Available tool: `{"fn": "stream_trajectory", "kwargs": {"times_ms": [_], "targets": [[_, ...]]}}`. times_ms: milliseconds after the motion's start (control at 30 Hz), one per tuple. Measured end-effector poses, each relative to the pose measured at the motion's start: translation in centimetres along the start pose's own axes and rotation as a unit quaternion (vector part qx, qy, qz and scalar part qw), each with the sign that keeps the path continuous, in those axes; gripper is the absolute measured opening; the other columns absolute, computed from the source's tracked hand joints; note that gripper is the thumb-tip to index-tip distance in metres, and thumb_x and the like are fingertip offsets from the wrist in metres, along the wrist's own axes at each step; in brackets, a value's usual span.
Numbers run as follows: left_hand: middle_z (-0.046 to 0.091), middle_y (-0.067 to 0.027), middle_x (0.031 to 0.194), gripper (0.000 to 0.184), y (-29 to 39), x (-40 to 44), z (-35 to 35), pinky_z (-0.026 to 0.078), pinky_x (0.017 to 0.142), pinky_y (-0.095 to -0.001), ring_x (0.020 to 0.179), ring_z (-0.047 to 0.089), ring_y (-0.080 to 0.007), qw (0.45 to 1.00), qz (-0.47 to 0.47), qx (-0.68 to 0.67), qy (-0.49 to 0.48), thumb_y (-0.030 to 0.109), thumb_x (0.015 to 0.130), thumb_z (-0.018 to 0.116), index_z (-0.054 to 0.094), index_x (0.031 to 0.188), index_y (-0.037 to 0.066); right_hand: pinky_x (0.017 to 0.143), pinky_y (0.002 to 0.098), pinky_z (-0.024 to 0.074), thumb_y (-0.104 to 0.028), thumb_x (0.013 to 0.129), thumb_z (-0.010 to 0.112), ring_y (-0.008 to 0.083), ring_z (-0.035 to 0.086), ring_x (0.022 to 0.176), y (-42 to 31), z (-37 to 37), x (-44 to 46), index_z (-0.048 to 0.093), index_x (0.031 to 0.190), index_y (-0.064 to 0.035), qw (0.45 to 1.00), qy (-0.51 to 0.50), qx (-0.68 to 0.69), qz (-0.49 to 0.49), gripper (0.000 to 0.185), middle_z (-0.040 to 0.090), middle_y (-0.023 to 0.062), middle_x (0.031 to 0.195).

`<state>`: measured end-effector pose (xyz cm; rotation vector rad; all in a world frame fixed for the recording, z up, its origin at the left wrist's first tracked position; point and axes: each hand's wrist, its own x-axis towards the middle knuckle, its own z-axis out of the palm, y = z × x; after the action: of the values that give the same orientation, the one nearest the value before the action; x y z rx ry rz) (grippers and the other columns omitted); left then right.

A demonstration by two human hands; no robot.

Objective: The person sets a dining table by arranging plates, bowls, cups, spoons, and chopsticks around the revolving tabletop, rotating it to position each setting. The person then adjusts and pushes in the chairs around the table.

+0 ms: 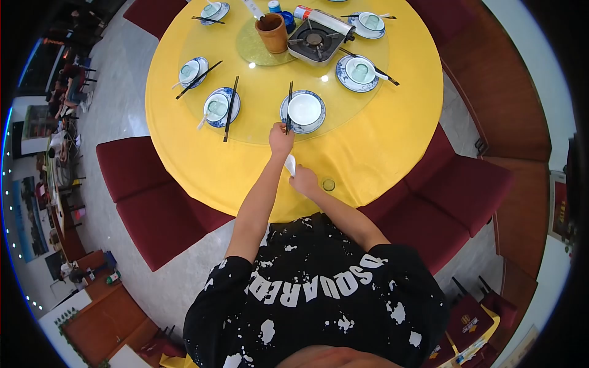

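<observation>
My left hand [281, 138] is closed on the lower end of a pair of black chopsticks [289, 101], which lie over the left rim of a blue-patterned plate [321, 126]. A white bowl [305, 108] sits on that plate. Nearer to me, my right hand [305, 181] holds a white spoon [290, 164] above the yellow tablecloth. Just right of this hand is a small clear glass [329, 184], close to the table's near edge.
Other settings with plates and bowls [217, 107] ring the round yellow table [392, 135]. A portable stove [315, 40] and a wooden container [272, 34] stand at the far side. Dark red chairs [153, 202] flank me.
</observation>
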<state>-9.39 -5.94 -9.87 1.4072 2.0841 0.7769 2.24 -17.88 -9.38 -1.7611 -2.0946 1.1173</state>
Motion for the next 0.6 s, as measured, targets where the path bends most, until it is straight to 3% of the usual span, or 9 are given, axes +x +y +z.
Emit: {"fn": "stream_trajectory", "kwargs": {"times_ms": [33, 133, 233, 367, 433, 500, 533, 600], "targets": [[0.068, -0.0132, 0.091, 0.044, -0.1, 0.0, 0.1, 0.054, 0.074, -0.0381, 0.08, 0.068, -0.0265, 1.0, -0.003, -0.009, -0.003, 0.02, 0.076, 0.077, 0.062, 0.112, 0.0, 0.061, 0.0476, 0.054, -0.024, 0.08, 0.067, 0.0366, 0.068, 0.065, 0.3, 0.3, 0.2, 0.056, 0.099, 0.0036, 1.0, -0.002, -0.007, 0.001, 0.035, 0.067, 0.0209, 0.071], [0.068, -0.0135, 0.092, 0.046, 0.1, 0.2, -0.3, 0.054, 0.075, -0.0383, 0.08, 0.068, -0.0265, 0.999, -0.005, -0.04, -0.016, 0.019, 0.079, 0.074, 0.059, 0.118, 0.001, 0.056, 0.0413, 0.053, -0.022, 0.083, 0.065, 0.0287, 0.068, 0.061, 0.7, -1.3, 0.1, 0.055, 0.101, 0.002, 0.987, -0.066, 0.139, 0.053, 0.031, 0.067, 0.0171, 0.07], [0.068, -0.0163, 0.094, 0.039, -2.2, 0.5, 0.3, 0.054, 0.076, -0.0398, 0.082, 0.068, -0.0282, 0.995, -0.04, -0.089, -0.009, 0.018, 0.085, 0.064, 0.058, 0.12, 0.001, 0.062, 0.0449, 0.0523, -0.023, 0.087, 0.06, 0.0345, 0.068, 0.07, -2.7, -10.3, -2.3, 0.057, 0.095, 0.0, 0.929, -0.09, 0.291, 0.211, 0.024, 0.066, 0.0183, 0.072], [0.068, -0.0165, 0.094, 0.035, -3.1, -0.2, -0.2, 0.054, 0.071, -0.0373, 0.076, 0.069, -0.0255, 0.961, -0.157, -0.226, -0.027, 0.016, 0.092, 0.051, 0.057, 0.122, -0.001, 0.058, 0.0389, 0.0497, -0.022, 0.089, 0.061, 0.0246, 0.063, 0.062, 0.7, -13.9, -0.3, 0.055, 0.098, -0.0009, 0.951, 0.11, 0.247, 0.151, 0.024, 0.062, 0.0121, 0.068], [0.066, -0.0149, 0.095, 0.035, -3.5, -1.3, 0.3, 0.053, 0.065, -0.0323, 0.07, 0.067, -0.0209, 0.95, -0.155, -0.262, -0.062, 0.015, 0.093, 0.051, 0.056, 0.123, -0.002, 0.059, 0.0379, 0.0495, -0.022, 0.09, 0.062, 0.0227, 0.064, 0.065, 1.4, -14.9, 2.5, 0.056, 0.098, -0.0008, 0.954, 0.174, 0.218, 0.113, 0.024, 0.062, 0.0113, 0.07], [0.064, -0.0128, 0.095, 0.034, -2.9, -2.5, 1.0, 0.051, 0.06, -0.029, 0.068, 0.064, -0.0175, 0.937, -0.157, -0.299, -0.084, 0.012, 0.094, 0.049, 0.054, 0.124, -0.003, 0.065, 0.0418, 0.0505, -0.022, 0.09, 0.061, 0.0294, 0.067, 0.073, 2.1, -14.3, 5.5, 0.055, 0.1, -0.0009, 0.954, 0.199, 0.207, 0.086, 0.024, 0.065, 0.0154, 0.076], [0.067, -0.0167, 0.096, 0.036, -2.8, -2.7, 1.3, 0.052, 0.069, -0.034, 0.076, 0.068, -0.0231, 0.942, -0.173, -0.278, -0.071, 0.017, 0.092, 0.052, 0.057, 0.123, -0.003, 0.066, 0.044, 0.0509, -0.022, 0.09, 0.06, 0.0327, 0.067, 0.076, 2.5, -13.7, 7.0, 0.055, 0.101, -0.0011, 0.957, 0.211, 0.184, 0.073, 0.024, 0.066, 0.0172, 0.079], [0.065, -0.0171, 0.099, 0.038, -1.9, -3.7, 1.0, 0.051, 0.073, -0.0346, 0.084, 0.066, -0.0245, 0.968, -0.136, -0.213, -0.004, 0.017, 0.091, 0.055, 0.055, 0.124, -0.002, 0.07, 0.0478, 0.0515, -0.02, 0.09, 0.059, 0.0383, 0.067, 0.082, 3.1, -12.5, 9.3, 0.055, 0.104, -0.0016, 0.964, 0.228, 0.127, 0.05, 0.023, 0.068, 0.0203, 0.085]]}}
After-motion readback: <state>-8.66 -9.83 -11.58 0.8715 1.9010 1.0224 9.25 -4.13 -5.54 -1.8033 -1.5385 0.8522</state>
